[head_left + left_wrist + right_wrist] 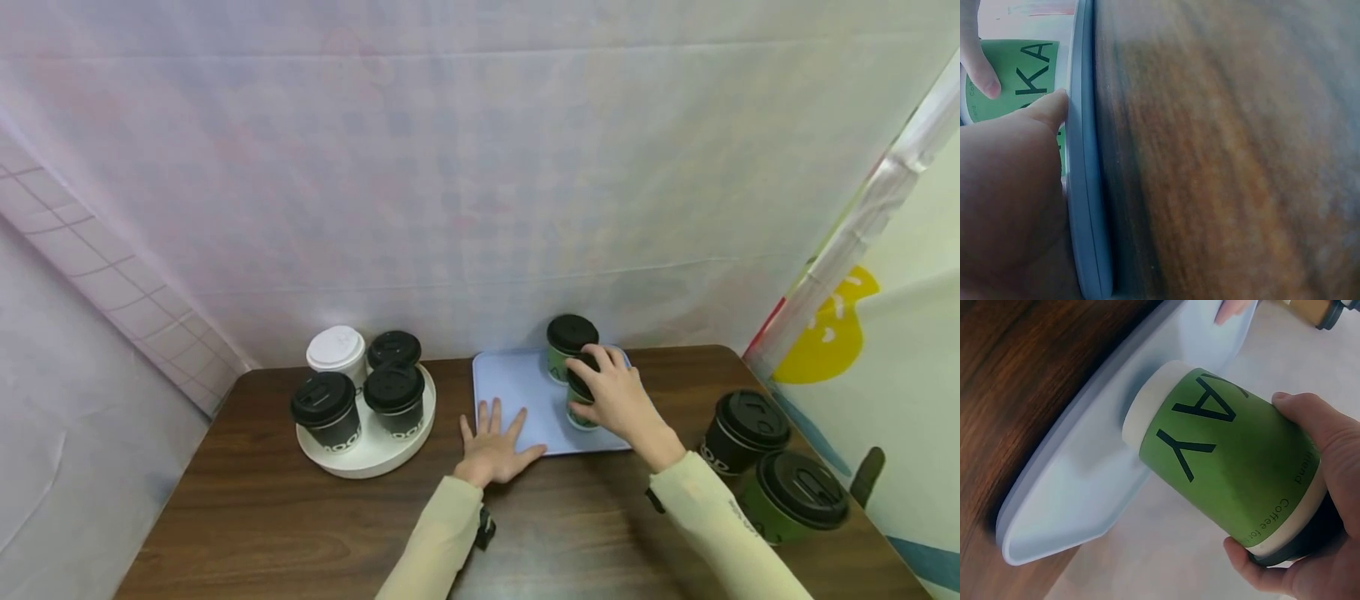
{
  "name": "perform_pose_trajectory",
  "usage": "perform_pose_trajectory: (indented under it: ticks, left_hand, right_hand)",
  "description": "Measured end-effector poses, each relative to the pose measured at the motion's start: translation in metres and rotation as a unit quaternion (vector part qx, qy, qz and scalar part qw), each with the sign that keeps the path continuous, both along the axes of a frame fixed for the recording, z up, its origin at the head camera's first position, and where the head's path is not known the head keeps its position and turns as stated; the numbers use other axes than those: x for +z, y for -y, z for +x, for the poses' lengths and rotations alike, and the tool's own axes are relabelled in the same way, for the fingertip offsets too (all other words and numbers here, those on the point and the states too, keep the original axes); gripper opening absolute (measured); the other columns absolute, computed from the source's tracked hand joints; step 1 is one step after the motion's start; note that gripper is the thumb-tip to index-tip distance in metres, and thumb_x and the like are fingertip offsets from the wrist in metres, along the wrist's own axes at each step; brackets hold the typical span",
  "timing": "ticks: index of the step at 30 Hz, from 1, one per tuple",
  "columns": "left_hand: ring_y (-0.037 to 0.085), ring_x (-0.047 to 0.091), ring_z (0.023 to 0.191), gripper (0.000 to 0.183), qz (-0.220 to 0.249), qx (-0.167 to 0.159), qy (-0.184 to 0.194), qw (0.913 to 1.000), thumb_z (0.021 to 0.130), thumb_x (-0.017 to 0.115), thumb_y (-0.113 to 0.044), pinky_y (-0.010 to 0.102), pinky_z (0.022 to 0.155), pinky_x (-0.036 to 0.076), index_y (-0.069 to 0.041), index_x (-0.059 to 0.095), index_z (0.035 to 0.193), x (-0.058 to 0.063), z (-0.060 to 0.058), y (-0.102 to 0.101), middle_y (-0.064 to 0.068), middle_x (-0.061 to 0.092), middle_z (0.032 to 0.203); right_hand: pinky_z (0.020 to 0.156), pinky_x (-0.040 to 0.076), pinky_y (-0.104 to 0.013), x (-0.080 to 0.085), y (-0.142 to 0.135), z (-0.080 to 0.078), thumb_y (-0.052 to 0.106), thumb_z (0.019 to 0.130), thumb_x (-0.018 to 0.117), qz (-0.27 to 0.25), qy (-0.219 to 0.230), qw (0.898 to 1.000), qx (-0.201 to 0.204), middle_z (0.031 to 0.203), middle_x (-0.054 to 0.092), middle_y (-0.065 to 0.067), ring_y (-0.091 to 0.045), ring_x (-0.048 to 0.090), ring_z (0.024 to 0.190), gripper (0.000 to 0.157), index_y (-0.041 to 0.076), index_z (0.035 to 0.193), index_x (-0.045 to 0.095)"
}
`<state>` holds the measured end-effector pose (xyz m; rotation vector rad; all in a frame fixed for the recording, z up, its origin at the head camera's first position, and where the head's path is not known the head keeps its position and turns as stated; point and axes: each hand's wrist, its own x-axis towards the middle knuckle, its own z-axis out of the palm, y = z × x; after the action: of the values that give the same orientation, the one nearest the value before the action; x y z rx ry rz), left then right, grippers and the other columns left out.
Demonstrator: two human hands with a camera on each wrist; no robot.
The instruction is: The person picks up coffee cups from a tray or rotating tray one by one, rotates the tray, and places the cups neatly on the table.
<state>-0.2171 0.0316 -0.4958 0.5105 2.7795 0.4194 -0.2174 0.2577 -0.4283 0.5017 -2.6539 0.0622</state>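
Observation:
My right hand (617, 395) grips a green paper coffee cup (1229, 456) with a black lid around its upper part. The cup stands over the right half of a light blue tray (510, 375); whether its base touches the tray I cannot tell. Just behind it is another green cup with a black lid (572, 342), upright on the tray. With fingers spread, my left hand (495, 454) rests at the tray's near left edge, and the left wrist view shows its thumb by the rim (1082, 156).
To the left, a round white tray (363, 467) carries several lidded cups, one with a white lid (336, 348). At the table's right side stand a black cup (742, 433) and a green cup (795, 496). A pale curtain (450, 183) hangs behind the table.

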Motion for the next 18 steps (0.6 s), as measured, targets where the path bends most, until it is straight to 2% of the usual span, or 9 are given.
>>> perform_pose_trajectory:
  ticks: [7, 18]
  left_hand:
    - [0.043, 0.004, 0.163, 0.082, -0.004, -0.001, -0.008, 1.0, 0.097, 0.039, -0.076, 0.072, 0.126, 0.006, -0.031, 0.029, 0.164, -0.001, -0.001, 0.0, 0.017, 0.01, 0.176]
    - [0.043, 0.005, 0.163, 0.081, 0.004, -0.001, -0.008, 1.0, 0.098, 0.04, -0.075, 0.072, 0.126, 0.006, -0.031, 0.029, 0.164, 0.002, 0.001, 0.0, 0.018, 0.011, 0.175]
  right_hand:
    - [0.07, 0.058, -0.063, 0.004, -0.005, 0.007, 0.038, 0.075, 0.093, -0.003, -0.002, 1.0, -0.003, 0.14, 0.056, -0.022, -0.049, 0.055, 0.126, 0.068, 0.018, 0.134, 0.065]
    - [0.068, 0.057, -0.062, 0.004, -0.018, 0.023, 0.037, 0.074, 0.094, -0.002, 0.0, 1.0, -0.018, 0.14, 0.056, -0.022, -0.05, 0.055, 0.124, 0.069, 0.018, 0.134, 0.066]
